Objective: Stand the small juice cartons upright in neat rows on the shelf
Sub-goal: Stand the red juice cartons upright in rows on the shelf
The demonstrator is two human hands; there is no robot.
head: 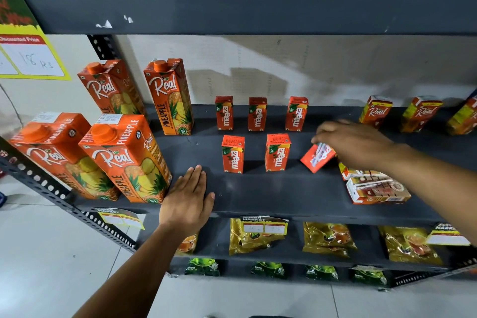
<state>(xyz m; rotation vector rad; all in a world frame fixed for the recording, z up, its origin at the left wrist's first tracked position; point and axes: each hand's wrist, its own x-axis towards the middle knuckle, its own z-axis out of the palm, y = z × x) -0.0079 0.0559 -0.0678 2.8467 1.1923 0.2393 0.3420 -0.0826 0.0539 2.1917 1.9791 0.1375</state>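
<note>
Six Maaza cartons (233,153); perhaps five Real (376,111)

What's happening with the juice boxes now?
Left hand flat on shelf. Right hand holds tilted Maaza carton. Five Maaza upright. Two cartons lying flat beside.

Matt grey metal shelf (258,193); glossy printed cartons (232,153)

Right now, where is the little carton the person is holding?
In the head view, the tilted Maaza carton is in the right hand, right of centre on the shelf, just right of the front-row Maaza carton.
</note>
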